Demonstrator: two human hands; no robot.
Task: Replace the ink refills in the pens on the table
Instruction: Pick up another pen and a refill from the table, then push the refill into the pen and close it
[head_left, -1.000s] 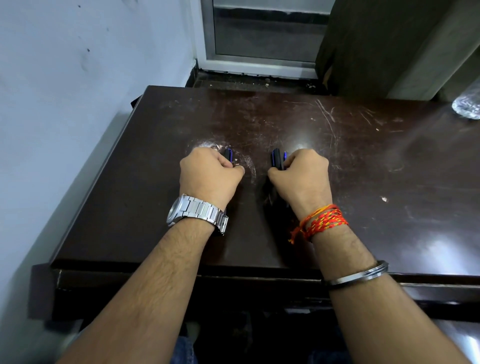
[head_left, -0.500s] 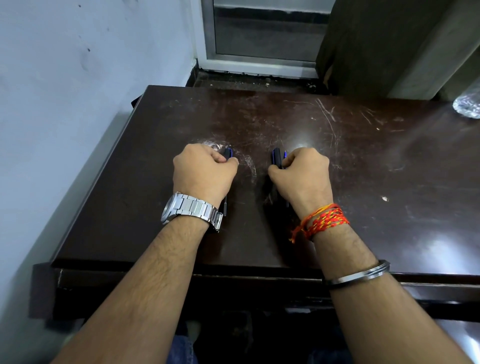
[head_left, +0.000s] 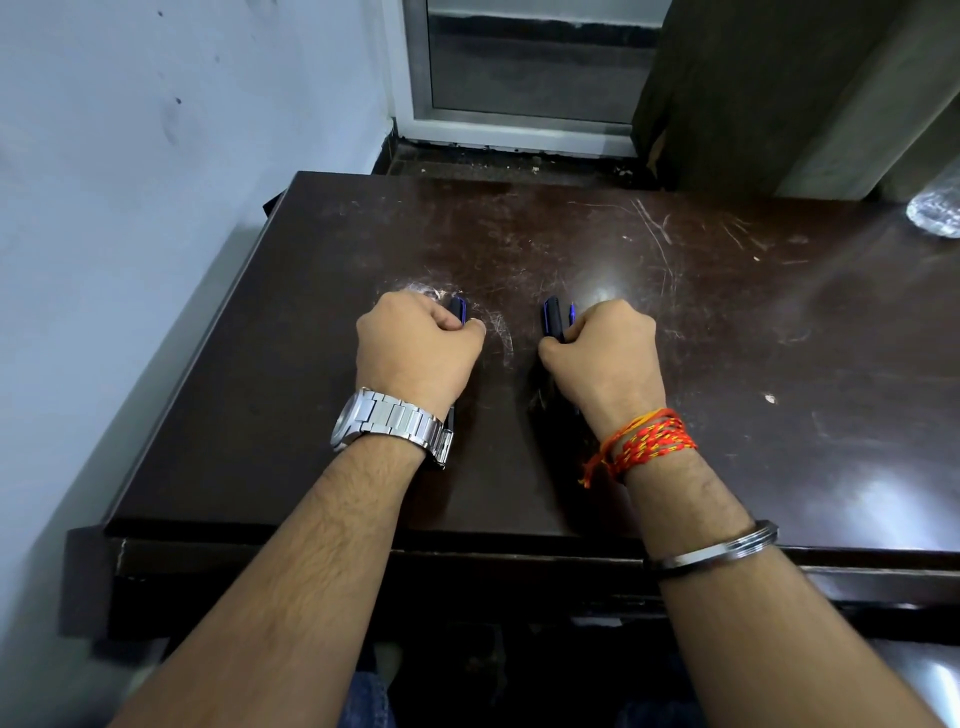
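Leftward my left hand (head_left: 415, 345) has drifted, fisted round a pen (head_left: 457, 310); my right hand (head_left: 605, 351) clenches several pens (head_left: 553, 318) on the table (head_left: 779, 338).

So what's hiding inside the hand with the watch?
The left hand is closed on a dark pen with blue trim; only its tip pokes out. The fingers cover the rest, so any refill stays hidden.

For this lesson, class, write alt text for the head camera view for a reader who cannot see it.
Two fists rest on a scratched dark brown table: the left hand and the right hand each grip dark pens with blue trim. The left wrist wears a metal watch, the right red-orange threads.
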